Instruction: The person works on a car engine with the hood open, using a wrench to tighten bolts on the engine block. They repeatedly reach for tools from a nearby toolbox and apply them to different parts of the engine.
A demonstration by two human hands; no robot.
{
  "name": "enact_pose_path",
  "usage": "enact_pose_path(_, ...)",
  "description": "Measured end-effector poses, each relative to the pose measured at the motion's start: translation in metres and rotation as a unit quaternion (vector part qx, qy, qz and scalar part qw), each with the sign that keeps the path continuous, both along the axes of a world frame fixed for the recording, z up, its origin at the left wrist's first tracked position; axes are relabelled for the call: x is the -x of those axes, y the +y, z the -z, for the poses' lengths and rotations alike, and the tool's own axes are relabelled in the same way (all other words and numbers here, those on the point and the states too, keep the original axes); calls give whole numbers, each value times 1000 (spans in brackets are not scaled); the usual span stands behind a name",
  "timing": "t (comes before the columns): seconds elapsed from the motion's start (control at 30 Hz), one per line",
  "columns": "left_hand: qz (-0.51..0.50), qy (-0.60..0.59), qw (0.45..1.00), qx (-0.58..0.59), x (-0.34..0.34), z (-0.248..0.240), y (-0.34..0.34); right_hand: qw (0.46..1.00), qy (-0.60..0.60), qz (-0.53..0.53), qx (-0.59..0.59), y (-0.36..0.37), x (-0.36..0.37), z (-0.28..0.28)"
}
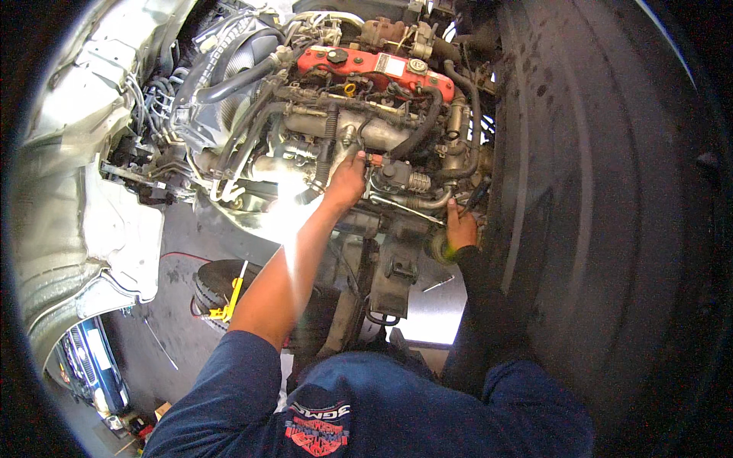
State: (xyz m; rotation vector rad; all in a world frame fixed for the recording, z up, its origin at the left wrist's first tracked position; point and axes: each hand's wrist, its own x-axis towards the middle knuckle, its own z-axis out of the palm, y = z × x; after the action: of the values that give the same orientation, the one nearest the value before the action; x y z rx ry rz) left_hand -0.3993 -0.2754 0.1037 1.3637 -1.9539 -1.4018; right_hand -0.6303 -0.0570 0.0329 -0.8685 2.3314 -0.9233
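Floor (174, 294) (greyish, seemingly) below engine (366, 128).

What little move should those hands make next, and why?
Perhaps ease the left hand slightly rightward to feel the small orange piece on the engine: that hand is close beside it, while the right hand is farther away.

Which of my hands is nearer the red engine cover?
Your left hand, with the bare forearm. Your right hand sits lower in view, farther from the red engine cover.
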Motion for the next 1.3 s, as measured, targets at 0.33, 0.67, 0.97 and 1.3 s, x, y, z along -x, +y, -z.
enact_pose_path(0.33,80,-91,992,30,1,-22,-15,999,4,32,33,-6,-10,-6)
enact_pose_path(0.67,88,-99,990,39,0,-24,-12,999,49,16,-11,-8,-7,-2)
enact_pose_path(0.97,95,-28,993,-58,0,-18,-19,998,51,25,-20,-9,-9,-8)
enact_pose_path(1.3,66,102,968,-218,-1,-21,-19,1000,15,16,-3,-5,-6,-8)
